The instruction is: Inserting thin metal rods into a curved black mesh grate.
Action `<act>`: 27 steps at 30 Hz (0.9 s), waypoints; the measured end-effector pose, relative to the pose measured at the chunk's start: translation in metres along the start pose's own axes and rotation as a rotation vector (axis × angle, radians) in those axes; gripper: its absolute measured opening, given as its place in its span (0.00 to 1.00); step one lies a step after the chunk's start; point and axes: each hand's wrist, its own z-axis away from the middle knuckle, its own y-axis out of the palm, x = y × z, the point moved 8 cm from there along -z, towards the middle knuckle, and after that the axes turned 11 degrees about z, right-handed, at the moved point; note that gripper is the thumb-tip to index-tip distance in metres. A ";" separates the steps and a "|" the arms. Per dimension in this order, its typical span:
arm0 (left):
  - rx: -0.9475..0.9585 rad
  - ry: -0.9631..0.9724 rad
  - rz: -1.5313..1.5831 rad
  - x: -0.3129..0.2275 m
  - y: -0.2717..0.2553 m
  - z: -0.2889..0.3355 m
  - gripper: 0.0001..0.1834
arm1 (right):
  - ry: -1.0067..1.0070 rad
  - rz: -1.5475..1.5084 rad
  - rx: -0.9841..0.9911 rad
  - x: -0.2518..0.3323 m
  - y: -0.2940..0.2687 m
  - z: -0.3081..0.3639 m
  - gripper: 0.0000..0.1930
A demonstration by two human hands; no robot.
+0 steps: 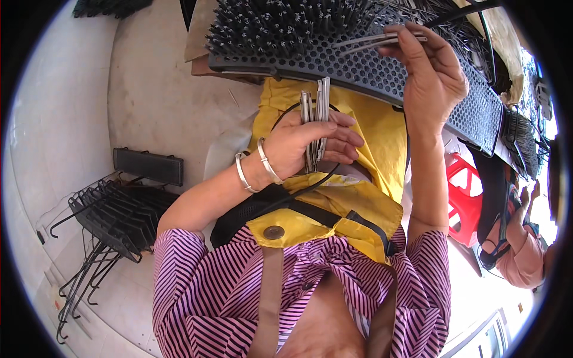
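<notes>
Across my palm and under the thumb, my left hand (301,140) is closed round a bundle of thin flat metal strips (323,101), held roughly upright above my lap. Higher up at the right, my right hand (434,77) pinches a few similar slim metal strips (371,43) between thumb and fingers. Their free ends point left, over a black perforated board (358,74). On that board, up and left of my right hand, stands a dense cluster of black bristle-like pieces with shiny tips (268,27).
A yellow apron (376,143) covers my lap below the board. Black hook-ended frames (119,206) hang at the left near a dark rectangular block (148,166). A red plastic stool (468,206) and another person (525,253) are at the right.
</notes>
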 end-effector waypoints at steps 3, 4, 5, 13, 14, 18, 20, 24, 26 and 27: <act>0.011 -0.002 0.031 0.001 -0.003 -0.002 0.19 | -0.107 0.065 0.023 0.004 0.015 -0.002 0.08; 0.012 -0.001 0.033 0.000 -0.004 -0.001 0.19 | -0.171 0.090 0.042 0.008 0.020 -0.002 0.08; 0.010 -0.001 0.028 -0.001 -0.006 0.000 0.19 | -0.188 0.075 0.071 0.006 0.024 -0.002 0.07; 0.005 -0.012 0.018 0.000 -0.009 0.001 0.19 | -0.433 0.627 0.295 0.039 0.063 -0.004 0.06; 0.001 -0.010 0.044 0.000 -0.007 0.001 0.19 | -0.430 0.629 0.298 0.044 0.066 -0.007 0.06; 0.008 -0.002 0.050 -0.002 -0.006 0.000 0.18 | -0.577 0.695 0.340 0.054 0.076 -0.006 0.02; 0.007 -0.002 0.052 -0.002 -0.007 0.001 0.18 | -0.605 0.876 0.423 0.051 0.088 -0.006 0.03; 0.005 0.012 0.016 -0.003 -0.007 0.000 0.17 | -0.574 0.980 0.474 0.042 0.090 -0.010 0.07; 0.015 0.006 0.017 -0.003 -0.007 0.000 0.17 | -0.512 0.965 0.540 0.039 0.091 -0.009 0.07; 0.025 0.000 0.020 -0.003 -0.006 0.000 0.17 | -0.505 0.970 0.535 0.039 0.091 -0.012 0.07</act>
